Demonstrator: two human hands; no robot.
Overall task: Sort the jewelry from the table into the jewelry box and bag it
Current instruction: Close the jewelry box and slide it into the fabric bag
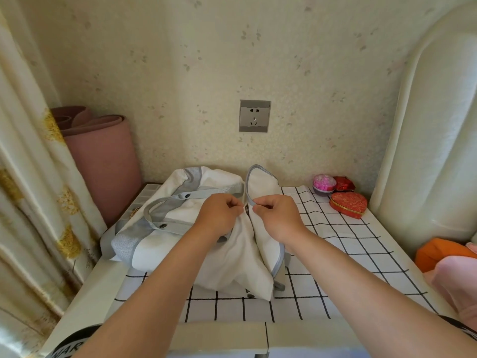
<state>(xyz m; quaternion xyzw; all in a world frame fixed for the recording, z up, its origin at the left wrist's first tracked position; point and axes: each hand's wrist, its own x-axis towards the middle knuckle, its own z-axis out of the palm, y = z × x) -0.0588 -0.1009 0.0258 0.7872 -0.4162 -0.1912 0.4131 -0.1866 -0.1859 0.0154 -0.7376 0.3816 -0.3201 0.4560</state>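
Fingers (236, 204) of the left hand (218, 215) and right hand (277, 215) pinch the facing edges of the white canvas bag with grey trim (237, 259), slumped directly beneath them on the black-gridded white surface (335, 254).

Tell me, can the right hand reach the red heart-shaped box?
Probably yes: the right hand pinches the bag, but only bare checked cloth lies between it and the heart-shaped box.

On the checked table (335, 259) lie a white bag (165, 251), heart-shaped box (348, 204), pink box (324, 184) and red box (344, 183).
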